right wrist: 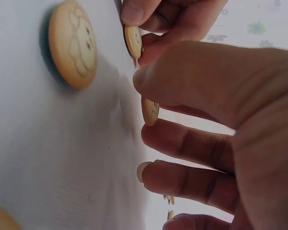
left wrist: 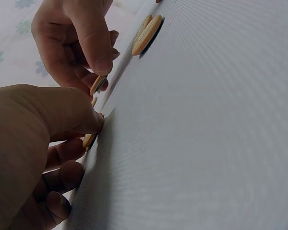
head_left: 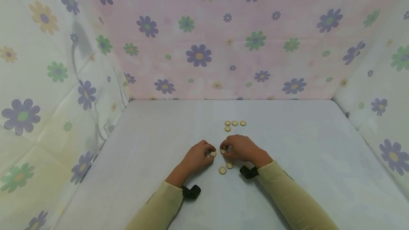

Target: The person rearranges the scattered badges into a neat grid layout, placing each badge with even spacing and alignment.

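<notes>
My left hand pinches a round wooden disc between thumb and fingers, low over the white table. Just across from it, my right hand pinches another such disc, tilted on edge. The fingers partly cover both discs. In the right wrist view, the left hand's disc shows dark drawn marks on its pale face. Two loose discs lie near the right hand: one just below it, the other closer to me. A cartoon-like figure is drawn on a loose disc in the right wrist view.
Beyond the hands, three discs lie in a row, the middle one between two others, with one more disc in front of the left one. Flower-printed cloth walls the white table at the back and both sides.
</notes>
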Demonstrator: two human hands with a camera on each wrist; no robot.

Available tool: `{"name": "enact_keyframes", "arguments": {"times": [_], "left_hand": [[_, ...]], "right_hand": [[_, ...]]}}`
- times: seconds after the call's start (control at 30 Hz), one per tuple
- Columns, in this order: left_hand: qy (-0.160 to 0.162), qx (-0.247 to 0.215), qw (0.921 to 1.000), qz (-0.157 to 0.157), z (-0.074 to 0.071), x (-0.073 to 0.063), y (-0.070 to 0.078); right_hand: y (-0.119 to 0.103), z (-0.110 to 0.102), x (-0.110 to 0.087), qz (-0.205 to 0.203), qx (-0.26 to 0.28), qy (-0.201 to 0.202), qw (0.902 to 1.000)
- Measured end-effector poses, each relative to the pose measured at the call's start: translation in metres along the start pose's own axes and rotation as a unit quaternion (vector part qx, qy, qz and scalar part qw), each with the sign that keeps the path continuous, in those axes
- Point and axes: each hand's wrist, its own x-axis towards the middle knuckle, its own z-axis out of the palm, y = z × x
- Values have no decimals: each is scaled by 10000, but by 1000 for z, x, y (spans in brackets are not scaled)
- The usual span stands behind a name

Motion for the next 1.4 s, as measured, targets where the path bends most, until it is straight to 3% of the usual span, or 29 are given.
{"name": "enact_keyframes", "arguments": {"times": [1.03,1.4], "left_hand": [[118,151,9996,204,1,-1,-1],[52,141,9998,135,0,1,0]], "right_hand": [[21,-10,15,415,-242,297,9984],[31,-12,20,627,-284,426,9967]]}}
